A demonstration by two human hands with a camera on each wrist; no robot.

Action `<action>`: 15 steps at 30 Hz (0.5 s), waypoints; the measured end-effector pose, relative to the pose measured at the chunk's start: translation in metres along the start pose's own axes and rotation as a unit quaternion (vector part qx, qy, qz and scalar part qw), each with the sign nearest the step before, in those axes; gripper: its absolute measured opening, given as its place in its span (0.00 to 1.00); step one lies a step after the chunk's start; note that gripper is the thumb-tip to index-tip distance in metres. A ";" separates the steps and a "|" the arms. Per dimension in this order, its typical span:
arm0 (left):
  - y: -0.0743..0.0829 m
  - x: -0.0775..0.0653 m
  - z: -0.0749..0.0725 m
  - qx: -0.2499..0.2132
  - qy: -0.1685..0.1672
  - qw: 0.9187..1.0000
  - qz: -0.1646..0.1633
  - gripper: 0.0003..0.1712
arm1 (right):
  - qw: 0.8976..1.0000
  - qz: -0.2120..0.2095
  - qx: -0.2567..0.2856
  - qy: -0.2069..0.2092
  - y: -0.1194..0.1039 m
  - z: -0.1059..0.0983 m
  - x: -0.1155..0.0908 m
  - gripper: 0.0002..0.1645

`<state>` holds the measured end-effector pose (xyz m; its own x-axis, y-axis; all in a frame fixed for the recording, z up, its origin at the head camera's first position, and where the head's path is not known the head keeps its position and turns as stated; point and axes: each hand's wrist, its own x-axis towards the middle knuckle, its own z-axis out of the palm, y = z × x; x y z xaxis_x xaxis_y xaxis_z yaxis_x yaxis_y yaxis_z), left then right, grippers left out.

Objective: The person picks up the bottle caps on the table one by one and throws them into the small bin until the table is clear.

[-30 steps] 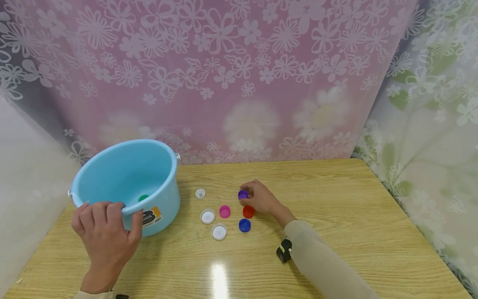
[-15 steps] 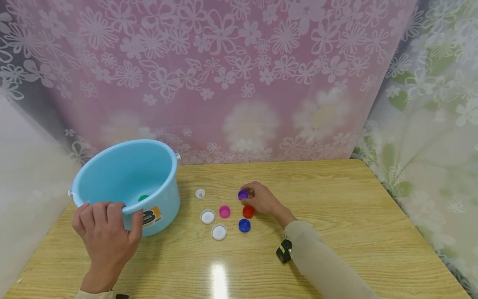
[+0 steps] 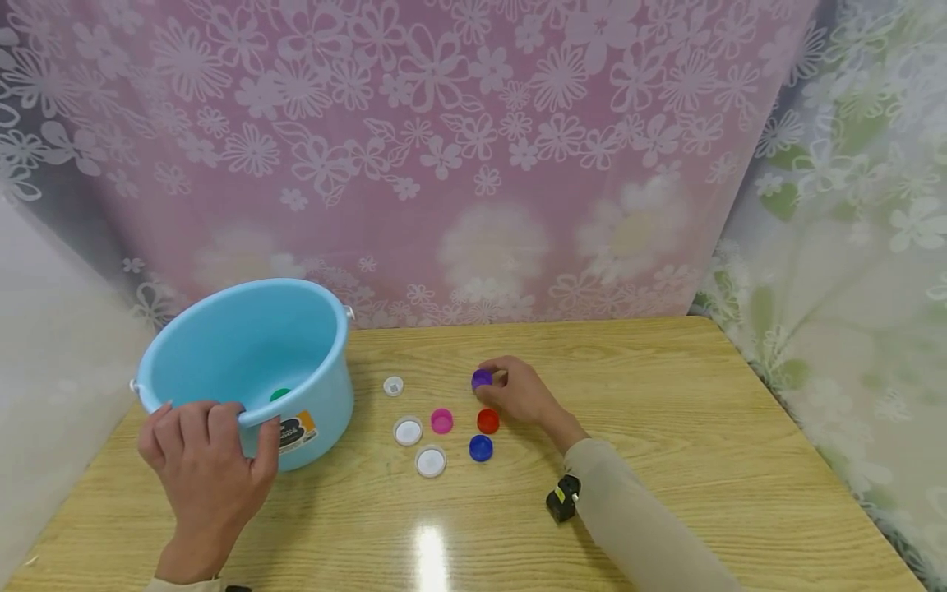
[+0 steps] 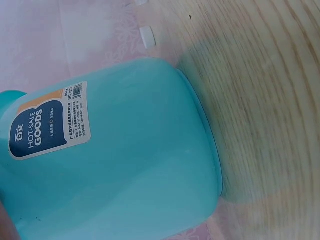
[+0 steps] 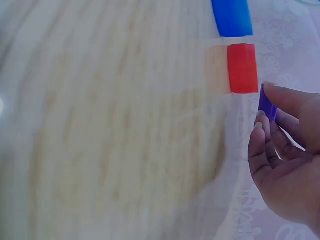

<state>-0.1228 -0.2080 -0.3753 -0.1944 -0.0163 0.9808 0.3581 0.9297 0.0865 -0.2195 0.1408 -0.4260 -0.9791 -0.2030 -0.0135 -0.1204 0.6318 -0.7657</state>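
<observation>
My left hand [image 3: 210,469] grips the near rim of a light blue bucket [image 3: 325,395], thumb on the outside and fingers over the edge. Inside the bucket part of a green cap [image 3: 279,394] shows. My right hand [image 3: 521,396] pinches a purple bottle cap [image 3: 482,379] between thumb and fingers; in the right wrist view the purple cap [image 5: 267,104] stands on edge in the grip. Just nearer me lie a red cap [image 3: 488,421] and a blue cap [image 3: 481,448]. A pink cap [image 3: 441,421] sits to their left.
Between bucket and pink cap lie a small white cap [image 3: 394,386] and two clear-rimmed white caps, one farther [image 3: 408,431] and one nearer [image 3: 431,461]. All rest on a wooden table [image 3: 666,460]. A pink floral curtain [image 3: 473,164] hangs behind it.
My right hand has lifted the purple cap slightly and tipped it. The left hand keeps its hold on the bucket rim. The head view has shifted a little.
</observation>
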 end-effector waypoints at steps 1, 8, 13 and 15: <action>0.000 0.000 0.000 0.000 0.000 1.000 0.000 0.23 | 1.000 -0.001 0.002 0.002 -0.001 -0.001 0.000 0.24; 0.001 0.001 0.000 -0.002 0.005 1.000 0.003 0.23 | 0.999 -0.019 0.014 0.026 -0.008 -0.003 0.003 0.24; 0.001 0.001 0.000 -0.001 0.008 1.000 0.004 0.23 | 0.998 -0.035 0.029 0.046 -0.021 -0.006 0.002 0.25; 0.001 0.001 0.001 -0.002 0.008 1.000 0.004 0.23 | 0.997 -0.043 0.028 0.052 -0.028 -0.007 0.001 0.25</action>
<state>-0.1231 -0.2068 -0.3745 -0.1761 -0.0151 0.9843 0.3631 0.9284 0.0792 -0.2184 0.1280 -0.4003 -0.9777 -0.1738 0.1181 -0.1978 0.5715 -0.7964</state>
